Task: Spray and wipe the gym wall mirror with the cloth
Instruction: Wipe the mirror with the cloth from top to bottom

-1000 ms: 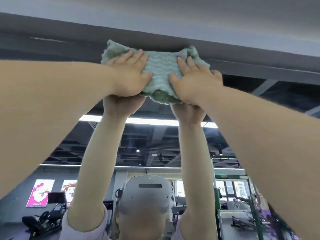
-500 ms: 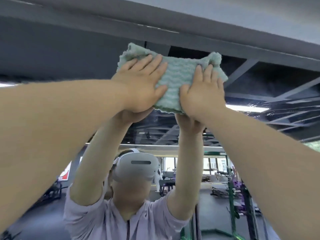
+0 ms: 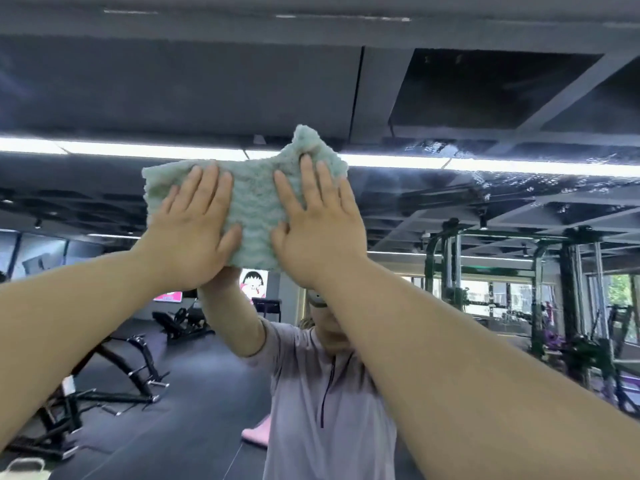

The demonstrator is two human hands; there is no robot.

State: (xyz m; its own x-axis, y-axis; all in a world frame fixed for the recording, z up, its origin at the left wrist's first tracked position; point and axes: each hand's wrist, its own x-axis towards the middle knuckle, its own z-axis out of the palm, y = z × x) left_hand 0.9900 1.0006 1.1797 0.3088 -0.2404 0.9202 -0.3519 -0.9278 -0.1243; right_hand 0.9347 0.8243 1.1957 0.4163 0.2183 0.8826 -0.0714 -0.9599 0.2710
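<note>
A pale green fluffy cloth (image 3: pixel 255 202) lies flat against the wall mirror (image 3: pixel 450 209), at about head height. My left hand (image 3: pixel 194 230) presses its left half with straight, spread fingers. On its right half my right hand (image 3: pixel 317 223) presses the same way. The mirror fills the view and reflects my raised arms, my lilac shirt and the gym behind me. Wet streaks and droplets (image 3: pixel 460 150) show on the glass up and to the right of the cloth. No spray bottle is in view.
The mirror's top edge (image 3: pixel 311 26) runs across the top of the view. Reflected in the glass are a weight bench (image 3: pixel 131 368) at the left, green-framed racks (image 3: pixel 519 289) at the right, a pink mat (image 3: pixel 258 434) on the floor and ceiling light strips.
Both hands have slid the cloth down the mirror from its top edge to about head height. My fingers stay flat on the cloth throughout.
</note>
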